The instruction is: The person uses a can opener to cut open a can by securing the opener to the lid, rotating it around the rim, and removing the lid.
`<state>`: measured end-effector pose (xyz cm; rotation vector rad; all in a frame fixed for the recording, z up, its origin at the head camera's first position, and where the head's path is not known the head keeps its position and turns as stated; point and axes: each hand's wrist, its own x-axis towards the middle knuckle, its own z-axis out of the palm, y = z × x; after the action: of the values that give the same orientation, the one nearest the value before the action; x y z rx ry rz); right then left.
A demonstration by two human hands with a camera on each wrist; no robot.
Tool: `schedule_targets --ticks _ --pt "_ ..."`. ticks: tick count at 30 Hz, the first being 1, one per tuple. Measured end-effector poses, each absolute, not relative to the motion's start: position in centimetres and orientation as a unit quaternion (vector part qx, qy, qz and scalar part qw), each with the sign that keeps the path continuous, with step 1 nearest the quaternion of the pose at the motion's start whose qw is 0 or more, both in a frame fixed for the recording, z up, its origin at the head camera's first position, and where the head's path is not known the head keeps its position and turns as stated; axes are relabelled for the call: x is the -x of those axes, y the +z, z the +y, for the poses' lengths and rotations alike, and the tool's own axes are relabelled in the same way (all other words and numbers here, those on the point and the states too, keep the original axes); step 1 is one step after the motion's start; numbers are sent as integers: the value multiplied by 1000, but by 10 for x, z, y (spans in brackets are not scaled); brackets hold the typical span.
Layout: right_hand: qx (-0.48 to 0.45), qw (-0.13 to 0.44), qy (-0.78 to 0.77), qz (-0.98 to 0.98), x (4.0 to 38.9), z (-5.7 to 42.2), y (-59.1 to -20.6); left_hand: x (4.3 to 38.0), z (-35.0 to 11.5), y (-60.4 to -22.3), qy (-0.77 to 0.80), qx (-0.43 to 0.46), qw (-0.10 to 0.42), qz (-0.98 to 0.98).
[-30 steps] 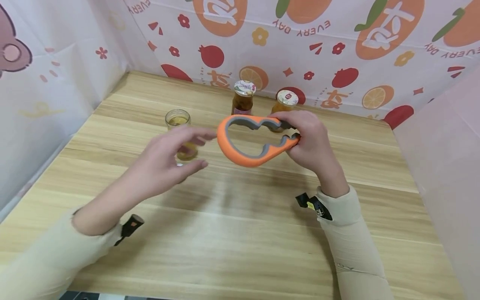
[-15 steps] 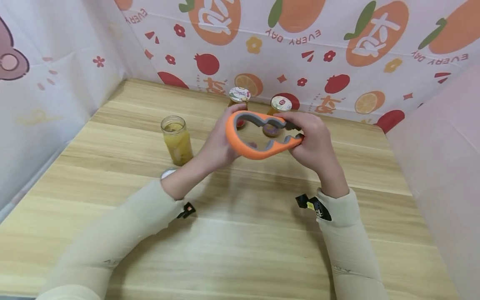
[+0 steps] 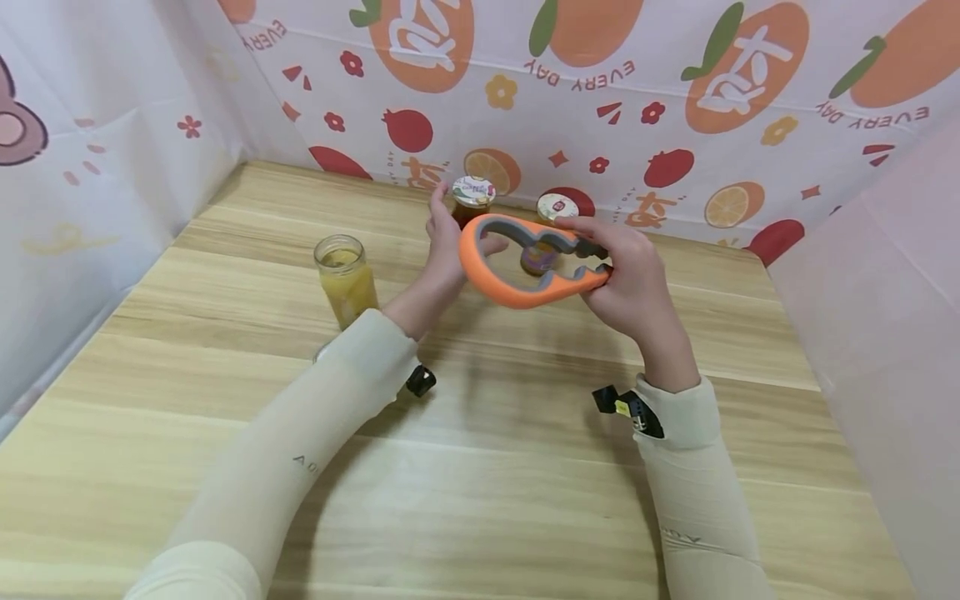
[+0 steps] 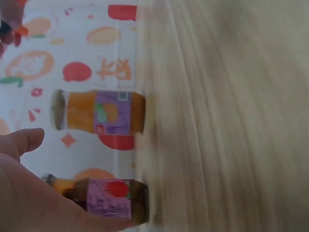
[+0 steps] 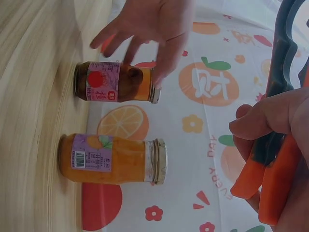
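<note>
Right hand (image 3: 630,279): fingers grasping the handle ends of an orange-and-grey jar opener (image 3: 504,295), its loop pointing left, raised above the worktop (image 3: 480,508). Left hand (image 3: 447,250): fingers spread and released, near the dark-filled jar (image 5: 104,82); cannot tell whether it touches. Orange-filled jar (image 5: 113,159) upright to the right of that one, both lidded, patterned cloth (image 3: 510,46) behind. Lidless yellow-filled jar (image 3: 348,292) stands left, beyond the left forearm.

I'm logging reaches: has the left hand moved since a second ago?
Yes: the left hand moved from beside the open jar rightward and forward, toward the dark jar.
</note>
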<state>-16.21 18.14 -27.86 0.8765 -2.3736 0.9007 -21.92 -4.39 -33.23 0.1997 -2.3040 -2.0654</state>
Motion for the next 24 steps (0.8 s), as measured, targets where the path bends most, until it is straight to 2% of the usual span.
schedule_targets --ticks 3,10,16,19,24 --pt "-317 225 330 -860 162 182 -279 230 -43 -338 -674 -83 9 -734" --pt "-322 228 330 -858 163 183 -277 246 -42 -341 -715 -88 20 -693" --pt "-328 234 324 -856 163 183 -278 246 -42 -331 -817 -76 -3 -572" --pt "-329 235 321 -857 164 182 -278 244 -43 -328 -812 -83 -24 -577" --pt "-328 233 323 -857 163 181 -279 244 -48 -332 -791 -77 -25 -606"
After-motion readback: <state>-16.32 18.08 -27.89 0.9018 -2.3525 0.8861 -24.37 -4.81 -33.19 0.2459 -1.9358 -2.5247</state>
